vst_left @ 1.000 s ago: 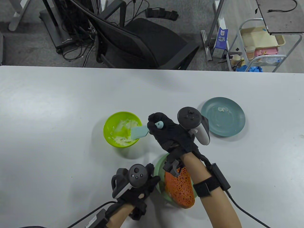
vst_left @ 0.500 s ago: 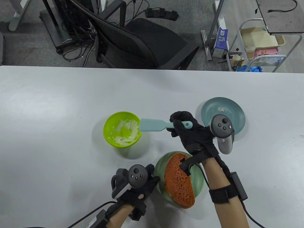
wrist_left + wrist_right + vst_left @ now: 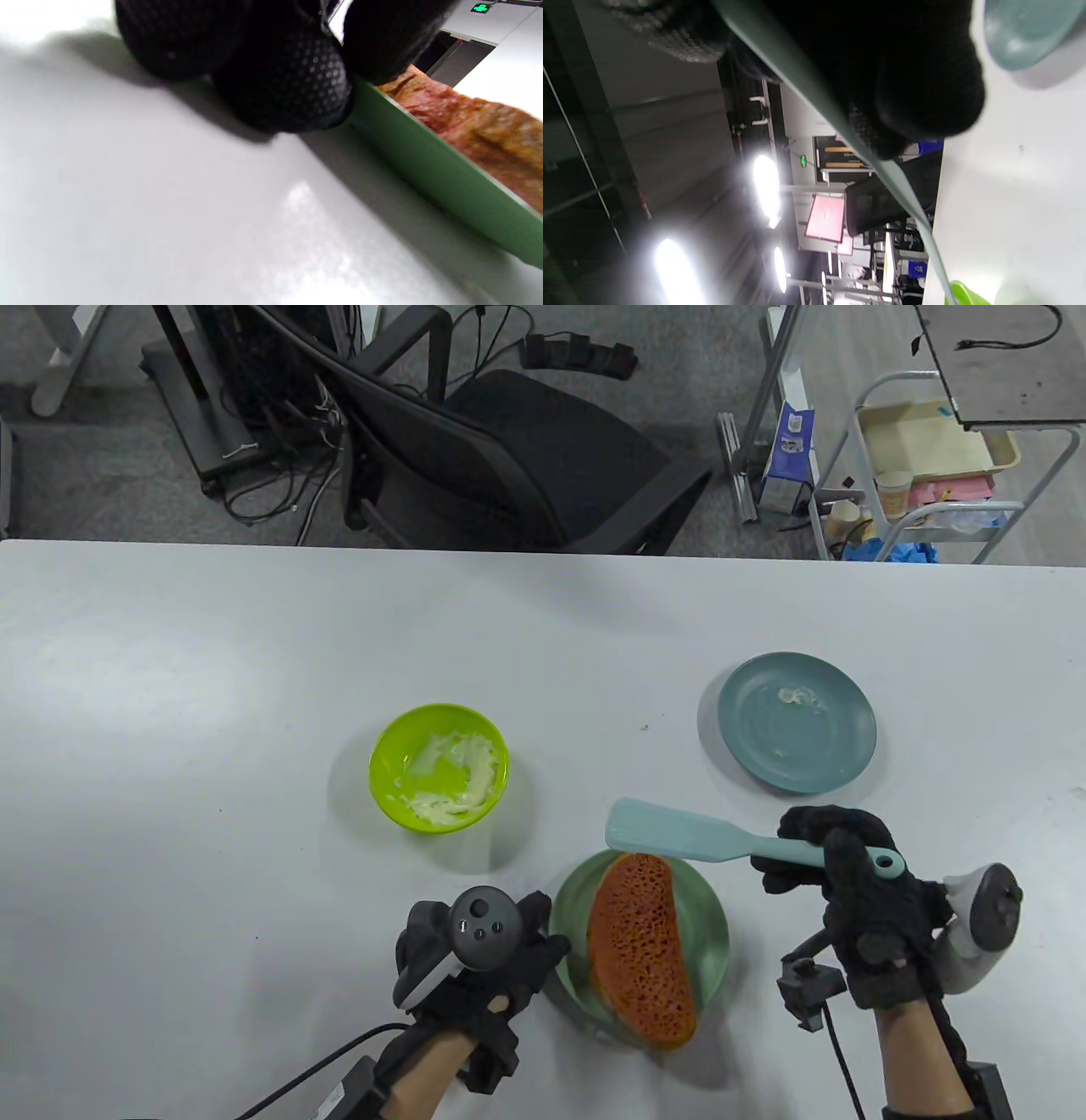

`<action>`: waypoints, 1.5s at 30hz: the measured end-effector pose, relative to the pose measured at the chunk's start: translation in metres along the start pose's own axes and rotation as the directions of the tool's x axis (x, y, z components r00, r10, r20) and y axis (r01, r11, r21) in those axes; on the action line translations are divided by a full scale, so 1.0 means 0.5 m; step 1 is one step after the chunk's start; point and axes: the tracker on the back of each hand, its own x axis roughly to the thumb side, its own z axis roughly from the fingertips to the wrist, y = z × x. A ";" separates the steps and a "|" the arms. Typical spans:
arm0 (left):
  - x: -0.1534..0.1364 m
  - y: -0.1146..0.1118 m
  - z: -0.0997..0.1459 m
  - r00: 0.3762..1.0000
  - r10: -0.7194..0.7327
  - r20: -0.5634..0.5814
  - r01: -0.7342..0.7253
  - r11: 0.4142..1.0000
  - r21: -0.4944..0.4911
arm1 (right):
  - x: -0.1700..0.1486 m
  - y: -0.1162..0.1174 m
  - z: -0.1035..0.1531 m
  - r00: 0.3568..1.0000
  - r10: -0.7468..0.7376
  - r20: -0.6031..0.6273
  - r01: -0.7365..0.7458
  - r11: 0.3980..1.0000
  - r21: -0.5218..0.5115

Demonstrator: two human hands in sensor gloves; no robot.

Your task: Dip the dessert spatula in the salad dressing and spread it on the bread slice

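The desk (image 3: 212,661) is carrying three dishes, with the green plate (image 3: 708,916) near its front edge as the landmark. That plate is holding the bread (image 3: 640,950), an orange-brown, holey slice lying lengthwise front to back. Up and to the right of it, well apart, the blue plate (image 3: 797,725) is showing a small white smear. Up and to the left, the lime bowl (image 3: 439,768) is holding white dressing (image 3: 450,780) smeared over its inside. Wide bare desk is lying left of the bowl and behind all three dishes.

The spatula (image 3: 679,836) is hanging just above the green plate's far rim, its long axis running left to right, blade pointing left, handle right. The right hand (image 3: 857,891) is curling its fingers round the handle, right of the plate. The left hand (image 3: 475,959) is resting at the plate's left rim, fingers touching it; whether they are gripping it I cannot tell.
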 end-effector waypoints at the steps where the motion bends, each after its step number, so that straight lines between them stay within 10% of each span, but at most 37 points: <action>1: 0.000 0.000 0.000 1.000 -0.003 -0.001 0.003 1.000 0.001 | -0.008 -0.007 0.012 1.000 -0.015 -0.003 0.015 1.000 -0.007; 45: 0.009 -0.007 0.002 0.998 -0.057 -0.029 0.059 0.997 0.046 | -0.067 -0.031 0.071 0.984 0.167 -0.060 -0.177 0.944 -0.278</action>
